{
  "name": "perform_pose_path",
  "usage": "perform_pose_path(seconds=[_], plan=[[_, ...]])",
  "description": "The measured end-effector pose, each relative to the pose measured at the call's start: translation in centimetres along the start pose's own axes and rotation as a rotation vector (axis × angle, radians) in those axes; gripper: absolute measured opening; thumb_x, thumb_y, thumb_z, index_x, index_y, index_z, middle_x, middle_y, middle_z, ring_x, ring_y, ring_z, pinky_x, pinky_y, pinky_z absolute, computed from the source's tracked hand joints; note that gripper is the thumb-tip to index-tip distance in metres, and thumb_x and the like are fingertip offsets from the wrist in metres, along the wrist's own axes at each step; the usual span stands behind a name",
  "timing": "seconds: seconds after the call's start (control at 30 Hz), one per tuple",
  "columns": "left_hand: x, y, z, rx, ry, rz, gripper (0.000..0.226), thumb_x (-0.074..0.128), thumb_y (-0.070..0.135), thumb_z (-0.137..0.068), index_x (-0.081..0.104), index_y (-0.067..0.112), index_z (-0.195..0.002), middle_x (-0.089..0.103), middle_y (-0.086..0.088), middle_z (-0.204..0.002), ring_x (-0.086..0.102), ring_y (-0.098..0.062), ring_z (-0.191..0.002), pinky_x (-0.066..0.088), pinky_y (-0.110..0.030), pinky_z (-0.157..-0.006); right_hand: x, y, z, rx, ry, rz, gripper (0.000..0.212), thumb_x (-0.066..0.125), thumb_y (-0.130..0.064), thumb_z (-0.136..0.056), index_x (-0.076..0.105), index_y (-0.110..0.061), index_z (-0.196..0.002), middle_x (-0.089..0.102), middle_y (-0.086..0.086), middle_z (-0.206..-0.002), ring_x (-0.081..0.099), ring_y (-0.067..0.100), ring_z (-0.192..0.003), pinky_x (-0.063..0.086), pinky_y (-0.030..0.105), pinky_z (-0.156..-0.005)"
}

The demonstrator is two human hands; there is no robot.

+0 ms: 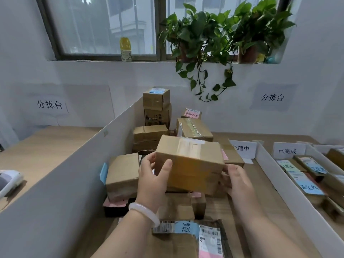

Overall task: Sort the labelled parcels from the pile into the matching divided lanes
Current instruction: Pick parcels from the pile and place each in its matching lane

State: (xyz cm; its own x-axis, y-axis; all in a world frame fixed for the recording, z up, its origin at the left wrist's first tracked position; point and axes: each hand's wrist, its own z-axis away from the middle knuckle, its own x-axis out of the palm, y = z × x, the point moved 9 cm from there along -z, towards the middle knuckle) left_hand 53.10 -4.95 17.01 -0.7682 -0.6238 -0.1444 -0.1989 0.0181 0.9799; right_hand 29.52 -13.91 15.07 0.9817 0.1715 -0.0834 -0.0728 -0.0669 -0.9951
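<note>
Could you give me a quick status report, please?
Left hand, right hand gripping cardboard parcel by its ends, above the pile. No colour label showing on it. White divider between it and sorted parcels.

Wooden table (46, 146), parcels (122, 175), white dividers (290, 192), maybe scanner (9, 181)

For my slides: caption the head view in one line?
Left hand and right hand hold a taped cardboard box above the parcel pile, beside the divided lanes.
</note>
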Motion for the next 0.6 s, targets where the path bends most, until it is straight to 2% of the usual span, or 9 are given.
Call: perform_pose_path(seconds=[0.03, 0.1, 0.17, 0.27, 0.33, 0.37, 0.47, 0.53, 0.6], plan=[[0.3, 0.2, 0.6, -0.012, -0.004, 0.045, 0.041, 0.058, 0.047, -0.092, 0.037, 0.037, -0.125, 0.045, 0.006, -0.132, 0.047, -0.012, -0.118, 0.043, -0.023, -0.086, -0.5, 0.0, 0.4, -0.005, 0.005, -0.016, 0.044, 0.046, -0.077, -0.076, 0.059, -0.049, -0.107, 0.066, -0.014, -0.114, 0.059, 0.013, -0.113, 0.046, 0.048, -0.099], [0.6, 0.7, 1.6, -0.011, -0.005, 0.075, 0.037, 0.055, 0.048, -0.092, 0.039, 0.035, -0.123, 0.045, 0.005, -0.127, 0.048, -0.007, -0.11, 0.042, -0.018, -0.076, -1.3, -0.2, 1.1, -0.013, 0.007, -0.048, 0.026, 0.052, -0.067, -0.085, 0.056, -0.057, -0.108, 0.063, -0.016, -0.119, 0.057, 0.01, -0.115, 0.046, 0.047, -0.101], [0.8, 1.2, 2.4, 0.027, -0.014, 0.018, 0.038, 0.054, 0.046, -0.094, 0.037, 0.041, -0.128, 0.04, 0.006, -0.128, 0.046, -0.008, -0.11, 0.045, -0.021, -0.082, -1.8, -0.4, 1.8, -0.03, 0.001, -0.046, 0.019, 0.057, -0.05, -0.091, 0.055, -0.06, -0.108, 0.061, -0.017, -0.12, 0.058, 0.008, -0.115, 0.047, 0.045, -0.102], [1.2, 1.5, 3.5, 0.066, -0.058, -0.009, 0.043, 0.057, 0.033, -0.097, 0.041, 0.042, -0.136, 0.045, 0.007, -0.13, 0.048, -0.011, -0.117, 0.047, -0.033, -0.099, -2.6, -1.0, 3.0, -0.067, 0.001, -0.047, 0.035, 0.06, -0.021, -0.094, 0.056, -0.051, -0.111, 0.064, -0.016, -0.114, 0.06, 0.005, -0.111, 0.048, 0.042, -0.101], [1.4, 1.4, 4.2, 0.04, -0.084, 0.077, 0.035, 0.06, 0.03, -0.096, 0.046, 0.043, -0.125, 0.053, 0.008, -0.128, 0.053, -0.011, -0.118, 0.047, -0.037, -0.102, -3.3, -1.2, 3.7, -0.089, 0.009, -0.032, 0.043, 0.062, -0.004, -0.089, 0.057, -0.04, -0.112, 0.068, -0.017, -0.108, 0.061, 0.002, -0.107, 0.049, 0.038, -0.097], [1.6, 1.3, 4.6, 0.001, -0.092, 0.129, 0.028, 0.061, 0.037, -0.094, 0.046, 0.043, -0.117, 0.056, 0.007, -0.125, 0.054, -0.012, -0.117, 0.048, -0.039, -0.102, -3.7, -1.1, 4.1, -0.094, 0.019, -0.012, 0.043, 0.062, 0.001, -0.087, 0.058, -0.037, -0.109, 0.069, -0.016, -0.105, 0.062, 0.003, -0.105, 0.05, 0.036, -0.095], [2.0, 0.6, 5.2, -0.163, -0.066, 0.253, 0.037, 0.059, 0.061, -0.079, 0.046, 0.036, -0.104, 0.059, 0.002, -0.114, 0.058, -0.016, -0.107, 0.052, -0.046, -0.096, -5.0, -0.6, 5.3, -0.086, 0.048, -0.03, 0.03, 0.063, 0.003, -0.086, 0.06, -0.024, -0.1, 0.07, -0.007, -0.096, 0.065, 0.005, -0.095, 0.05, 0.028, -0.084], [2.3, 0.1, 5.4, -0.241, -0.02, 0.304, 0.034, 0.063, 0.057, -0.083, 0.047, 0.033, -0.1, 0.06, -0.002, -0.111, 0.061, -0.023, -0.106, 0.055, -0.05, -0.091, -5.7, -0.8, 6.2, -0.112, 0.062, -0.05, 0.016, 0.065, -0.003, -0.088, 0.061, -0.017, -0.095, 0.068, -0.004, -0.095, 0.064, 0.002, -0.086, 0.048, 0.02, -0.077], [2.9, -0.3, 5.7, -0.282, -0.004, 0.362, 0.023, 0.065, 0.043, -0.09, 0.047, 0.033, -0.099, 0.059, -0.006, -0.114, 0.061, -0.026, -0.107, 0.056, -0.051, -0.089, -6.5, -0.9, 6.9, -0.135, 0.085, -0.052, 0.005, 0.066, -0.015, -0.089, 0.062, -0.016, -0.092, 0.067, -0.002, -0.089, 0.063, 0.009, -0.086, 0.05, 0.023, -0.076]])
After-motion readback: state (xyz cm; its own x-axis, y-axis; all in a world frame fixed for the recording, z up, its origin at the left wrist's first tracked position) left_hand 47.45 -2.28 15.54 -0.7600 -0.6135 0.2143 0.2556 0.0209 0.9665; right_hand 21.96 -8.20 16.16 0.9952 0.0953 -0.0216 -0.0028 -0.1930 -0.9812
